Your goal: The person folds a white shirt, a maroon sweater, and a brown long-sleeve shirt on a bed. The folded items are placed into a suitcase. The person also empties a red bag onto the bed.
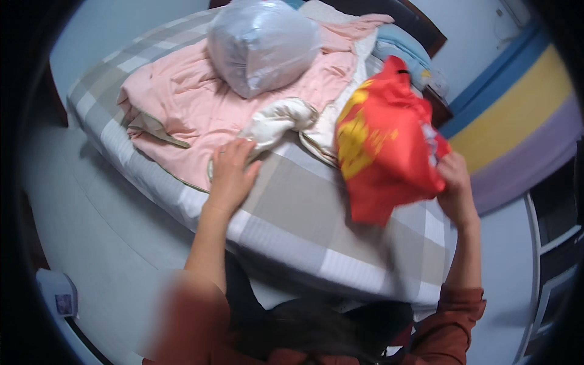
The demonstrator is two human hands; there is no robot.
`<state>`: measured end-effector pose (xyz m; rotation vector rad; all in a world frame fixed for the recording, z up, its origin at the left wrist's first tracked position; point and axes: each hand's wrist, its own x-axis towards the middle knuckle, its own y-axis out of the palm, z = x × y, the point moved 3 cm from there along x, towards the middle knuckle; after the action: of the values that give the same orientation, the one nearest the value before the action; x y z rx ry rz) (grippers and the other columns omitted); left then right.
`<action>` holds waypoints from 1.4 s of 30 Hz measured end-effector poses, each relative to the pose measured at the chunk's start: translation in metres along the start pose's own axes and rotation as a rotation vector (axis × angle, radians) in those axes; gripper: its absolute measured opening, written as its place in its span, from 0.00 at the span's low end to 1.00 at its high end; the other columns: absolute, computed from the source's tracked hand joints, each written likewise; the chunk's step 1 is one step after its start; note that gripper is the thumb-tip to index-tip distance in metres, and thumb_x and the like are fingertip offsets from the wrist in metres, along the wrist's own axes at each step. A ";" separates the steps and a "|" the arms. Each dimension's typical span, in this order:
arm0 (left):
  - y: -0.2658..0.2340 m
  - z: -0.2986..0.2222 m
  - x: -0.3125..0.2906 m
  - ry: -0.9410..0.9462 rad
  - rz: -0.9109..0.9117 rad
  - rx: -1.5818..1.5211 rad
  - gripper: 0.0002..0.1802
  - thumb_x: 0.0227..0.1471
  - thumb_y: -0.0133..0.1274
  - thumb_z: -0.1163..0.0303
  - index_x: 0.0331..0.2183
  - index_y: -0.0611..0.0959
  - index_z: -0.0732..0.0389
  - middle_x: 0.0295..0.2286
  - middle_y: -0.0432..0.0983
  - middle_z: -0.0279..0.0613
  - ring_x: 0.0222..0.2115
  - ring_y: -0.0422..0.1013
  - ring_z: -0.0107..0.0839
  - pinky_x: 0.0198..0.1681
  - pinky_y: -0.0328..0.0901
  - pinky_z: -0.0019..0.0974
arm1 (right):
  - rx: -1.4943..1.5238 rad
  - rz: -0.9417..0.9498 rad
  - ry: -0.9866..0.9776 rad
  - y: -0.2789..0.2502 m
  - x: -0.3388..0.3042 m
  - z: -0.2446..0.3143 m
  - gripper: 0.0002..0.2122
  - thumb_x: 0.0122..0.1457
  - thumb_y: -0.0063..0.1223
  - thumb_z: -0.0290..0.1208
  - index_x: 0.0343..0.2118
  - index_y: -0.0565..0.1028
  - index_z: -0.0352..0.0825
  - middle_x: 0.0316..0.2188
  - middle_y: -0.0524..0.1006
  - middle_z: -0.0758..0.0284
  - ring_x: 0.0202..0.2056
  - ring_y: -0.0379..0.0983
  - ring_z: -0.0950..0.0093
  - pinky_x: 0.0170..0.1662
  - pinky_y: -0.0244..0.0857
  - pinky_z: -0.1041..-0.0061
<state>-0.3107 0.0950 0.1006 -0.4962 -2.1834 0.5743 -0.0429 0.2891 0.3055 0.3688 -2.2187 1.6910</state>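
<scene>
My right hand (453, 179) is closed on the side of a red bag (395, 146) with yellow markings, lifted over the right part of the bed and slightly blurred. Spread out, the fingers of my left hand (234, 165) rest at the edge of a pink quilt (173, 100), against a bunched cream-white cloth piece (277, 125). Whether that piece belongs to the quilt I cannot tell. Farther back, a stuffed, translucent white plastic bag (261, 48) sits on the quilt.
Under these lies a grey-and-white checked bed sheet (292, 201). A blue pillow (401, 48) is near the dark headboard (420, 21). To the right hangs a blue, yellow and purple curtain (517, 115). A pale plastic container (59, 292) stands at the lower left.
</scene>
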 end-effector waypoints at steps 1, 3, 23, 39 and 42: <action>0.000 -0.004 -0.003 0.010 -0.026 0.019 0.20 0.41 0.56 0.70 0.41 0.75 0.60 0.42 0.67 0.44 0.47 0.61 0.42 0.53 0.51 0.43 | -0.015 0.021 -0.039 -0.011 -0.020 0.021 0.08 0.32 0.54 0.19 0.19 0.69 0.36 0.20 0.63 0.66 0.29 0.64 0.65 0.38 0.57 0.68; -0.006 -0.017 -0.009 0.014 -0.102 -0.012 0.18 0.42 0.55 0.72 0.40 0.75 0.61 0.43 0.68 0.44 0.47 0.62 0.41 0.52 0.53 0.41 | -0.032 0.081 -0.034 -0.019 -0.063 0.053 0.07 0.35 0.51 0.20 0.19 0.69 0.40 0.19 0.60 0.69 0.29 0.64 0.69 0.43 0.57 0.66; 0.043 -0.213 -0.001 0.146 0.644 -0.318 0.27 0.37 0.52 0.74 0.45 0.70 0.62 0.38 0.68 0.50 0.41 0.65 0.44 0.47 0.59 0.40 | 0.060 -0.015 0.383 -0.018 -0.182 0.080 0.18 0.37 0.56 0.24 0.36 0.72 0.38 0.39 0.69 0.61 0.43 0.63 0.65 0.48 0.50 0.63; 0.073 -0.232 -0.034 0.326 0.275 -0.183 0.28 0.36 0.50 0.77 0.46 0.68 0.62 0.39 0.66 0.48 0.41 0.65 0.38 0.39 0.63 0.39 | 0.034 -0.008 0.336 0.003 -0.176 0.107 0.12 0.40 0.54 0.26 0.32 0.74 0.36 0.44 0.67 0.58 0.46 0.62 0.65 0.49 0.49 0.55; 0.057 -0.212 -0.026 0.209 0.382 -0.270 0.22 0.39 0.50 0.77 0.42 0.72 0.62 0.36 0.68 0.44 0.38 0.68 0.34 0.38 0.63 0.34 | 0.167 -0.056 0.344 -0.013 -0.176 0.099 0.10 0.42 0.55 0.26 0.31 0.75 0.35 0.42 0.69 0.60 0.45 0.63 0.65 0.49 0.51 0.59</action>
<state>-0.1197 0.1775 0.1741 -1.0845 -1.9830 0.4040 0.1135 0.1913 0.2214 0.1622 -1.8133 1.7640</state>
